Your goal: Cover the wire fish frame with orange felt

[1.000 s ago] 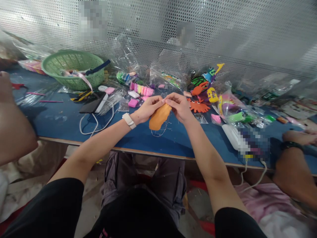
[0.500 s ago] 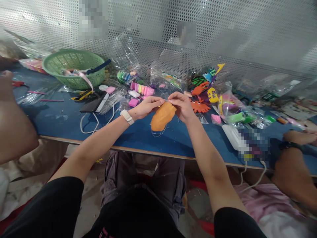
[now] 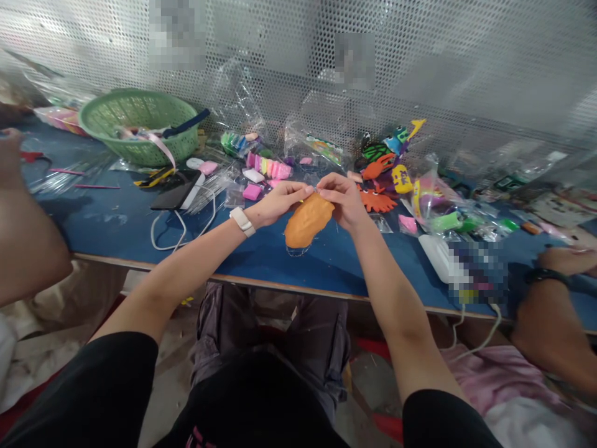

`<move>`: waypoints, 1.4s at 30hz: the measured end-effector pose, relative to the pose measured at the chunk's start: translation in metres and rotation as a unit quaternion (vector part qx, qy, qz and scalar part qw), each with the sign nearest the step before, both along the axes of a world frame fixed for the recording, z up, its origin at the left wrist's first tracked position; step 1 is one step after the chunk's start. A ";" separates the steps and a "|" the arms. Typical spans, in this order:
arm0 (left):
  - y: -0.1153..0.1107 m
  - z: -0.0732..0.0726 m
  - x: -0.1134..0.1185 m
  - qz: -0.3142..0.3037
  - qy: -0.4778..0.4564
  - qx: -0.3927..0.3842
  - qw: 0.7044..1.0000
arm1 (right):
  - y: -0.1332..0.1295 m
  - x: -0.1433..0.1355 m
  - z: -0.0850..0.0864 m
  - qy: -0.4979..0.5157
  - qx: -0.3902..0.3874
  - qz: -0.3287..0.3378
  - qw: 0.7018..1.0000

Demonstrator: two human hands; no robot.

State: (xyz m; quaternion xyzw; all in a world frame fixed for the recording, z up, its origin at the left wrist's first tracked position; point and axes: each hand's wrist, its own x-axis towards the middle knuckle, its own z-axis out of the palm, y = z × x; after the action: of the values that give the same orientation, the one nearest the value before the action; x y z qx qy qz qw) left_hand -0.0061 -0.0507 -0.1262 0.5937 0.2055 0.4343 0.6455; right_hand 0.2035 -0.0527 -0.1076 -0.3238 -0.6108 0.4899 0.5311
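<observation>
Between my hands, above the blue table, hangs a flattened piece of orange modelling clay (image 3: 308, 223). Thin wire mesh (image 3: 298, 251) shows below its lower edge. My left hand (image 3: 285, 200) pinches the upper left edge of the piece with thumb and fingers. At its upper right edge my right hand (image 3: 342, 198) is closed the same way, its fingertips nearly meeting those of the left. Behind the right hand lies an orange crab-like clay figure (image 3: 377, 199). Pink clay packets (image 3: 252, 191) lie beyond my left wrist.
A green basket (image 3: 140, 152) stands at the back left. Near it lie a black phone-like device (image 3: 175, 194) with a white cable and a yellow-black cutter (image 3: 155, 178). A white device (image 3: 433, 255) lies at the right. Other people's arms rest on the table at both sides.
Both hands stay at the upper edge of the orange clay. The piece has shifted and turned very slightly, and the view has moved a little.
</observation>
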 end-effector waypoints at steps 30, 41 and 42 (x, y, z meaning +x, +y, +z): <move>0.006 -0.009 0.000 -0.073 -0.056 -0.027 0.995 | 0.002 0.010 0.000 0.059 -0.018 0.093 0.994; 0.002 -0.009 0.001 -0.093 -0.072 -0.034 0.992 | 0.007 0.014 -0.005 0.055 -0.015 0.086 0.995; 0.002 -0.009 0.001 -0.093 -0.073 -0.034 0.992 | 0.007 0.014 -0.005 0.057 -0.012 0.084 0.995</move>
State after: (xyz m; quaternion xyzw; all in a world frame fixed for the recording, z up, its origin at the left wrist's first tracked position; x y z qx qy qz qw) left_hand -0.0050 -0.0483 -0.1349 0.5545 0.1162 0.4070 0.7165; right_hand 0.2171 -0.0457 -0.1122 -0.2492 -0.5984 0.5576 0.5186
